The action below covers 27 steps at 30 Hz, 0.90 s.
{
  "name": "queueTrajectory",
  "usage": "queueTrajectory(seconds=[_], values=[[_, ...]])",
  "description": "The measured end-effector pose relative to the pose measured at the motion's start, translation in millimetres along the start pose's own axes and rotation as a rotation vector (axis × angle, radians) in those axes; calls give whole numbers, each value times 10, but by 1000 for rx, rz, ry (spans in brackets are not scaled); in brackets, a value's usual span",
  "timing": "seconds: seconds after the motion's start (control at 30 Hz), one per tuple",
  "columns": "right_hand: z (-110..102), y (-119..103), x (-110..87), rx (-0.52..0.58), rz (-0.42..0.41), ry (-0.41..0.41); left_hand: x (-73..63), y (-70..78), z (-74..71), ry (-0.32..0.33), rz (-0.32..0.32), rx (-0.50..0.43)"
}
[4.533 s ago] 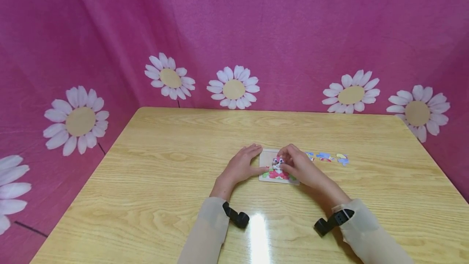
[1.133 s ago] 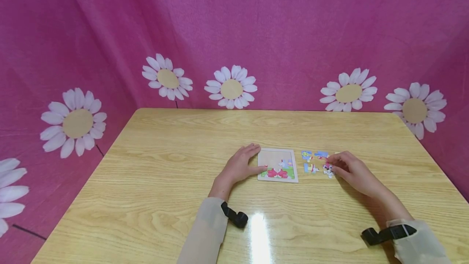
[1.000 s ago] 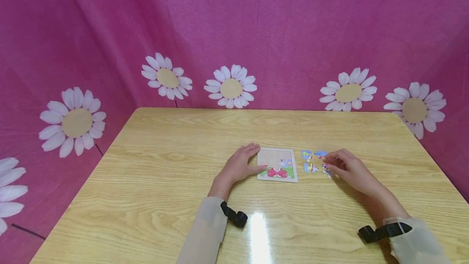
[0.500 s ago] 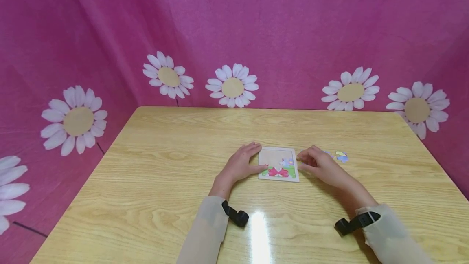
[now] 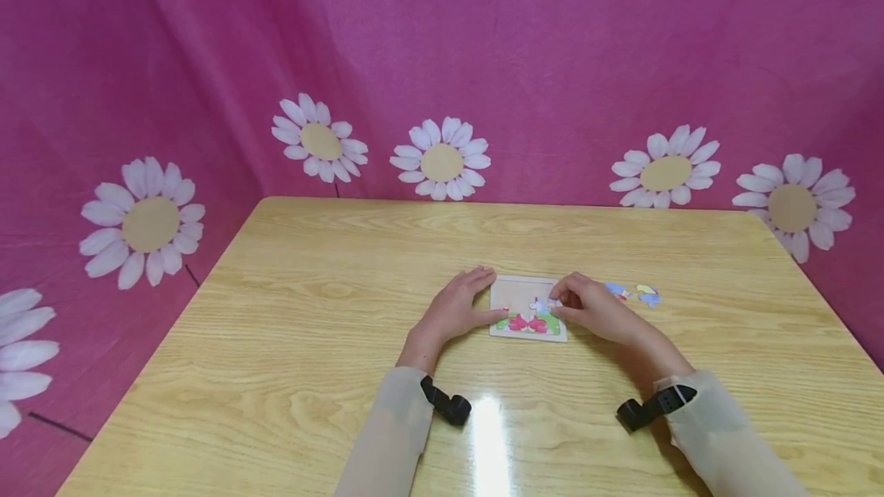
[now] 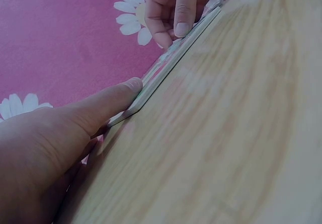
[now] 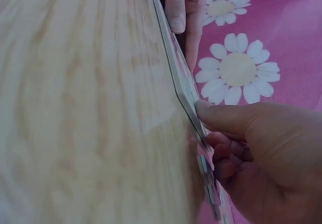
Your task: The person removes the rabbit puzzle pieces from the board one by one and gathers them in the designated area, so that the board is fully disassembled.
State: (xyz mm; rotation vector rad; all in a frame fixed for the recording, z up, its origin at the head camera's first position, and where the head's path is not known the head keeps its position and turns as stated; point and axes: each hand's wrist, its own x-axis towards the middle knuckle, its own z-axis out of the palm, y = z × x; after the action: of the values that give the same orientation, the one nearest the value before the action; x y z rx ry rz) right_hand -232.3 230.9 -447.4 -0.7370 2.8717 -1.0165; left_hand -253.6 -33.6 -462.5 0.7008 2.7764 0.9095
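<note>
Magenta cloth [image 5: 539,37] is hanging behind the tabletop [image 5: 311,328], the puzzle [image 5: 514,291] lying flat. Left grip [image 5: 454,309], thumb spread, is resting on its left side; right grip [image 5: 597,308], half-curled, is sitting at its right edge, nearer the blue piece [image 5: 539,304]; any hold is not showing.

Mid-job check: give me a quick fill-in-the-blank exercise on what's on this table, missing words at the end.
1. The person's ____ hand touches the left side of the puzzle board.
2. In the head view, the loose puzzle pieces lie to the ____ of the board.
3. Of the board's near and far edges, the ____ one is lined with fitted pieces.
4. The flowers on the pink cloth have ____ petals.

Missing words: left; right; near; white.
</note>
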Motion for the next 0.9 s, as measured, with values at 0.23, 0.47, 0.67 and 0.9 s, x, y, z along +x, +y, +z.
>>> queueTrajectory(seconds=[0.23, 0.47, 0.67, 0.9], values=[[47, -35, -17, 1, 19, 50, -9, 7, -8, 0, -1, 1], [117, -74, -50, -6, 53, 148, -17, 16, -18, -6, -6, 6], [135, -87, -54, 54, 88, 191, -24, 24, -25, -9, -19, -6], [127, -89, -57, 70, 109, 187, -12, 28, -24, -13, -25, -14]])
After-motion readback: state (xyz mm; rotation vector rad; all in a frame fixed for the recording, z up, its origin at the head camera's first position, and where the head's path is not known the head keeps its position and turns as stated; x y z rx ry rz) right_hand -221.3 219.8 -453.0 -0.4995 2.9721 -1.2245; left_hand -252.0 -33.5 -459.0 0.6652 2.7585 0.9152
